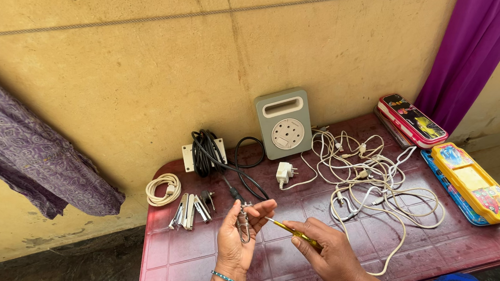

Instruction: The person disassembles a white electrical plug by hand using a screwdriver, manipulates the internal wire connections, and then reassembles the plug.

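My left hand [236,236] is raised palm-up over the dark red table [177,270] and pinches a small metal clip-like piece [245,220] between thumb and fingers. My right hand [328,255] grips a yellow-handled screwdriver [292,233], its thin tip pointing up-left toward the metal piece and close to my left fingertips. A beaded bracelet sits on my left wrist.
On the table lie several metal staplers [188,211], a coiled white cable [163,189], a black cord bundle [205,152], a grey extension box [284,123], a white charger plug [283,172], a tangle of white cables [373,177] and colourful pencil boxes [474,183]. Purple cloth hangs left and right.
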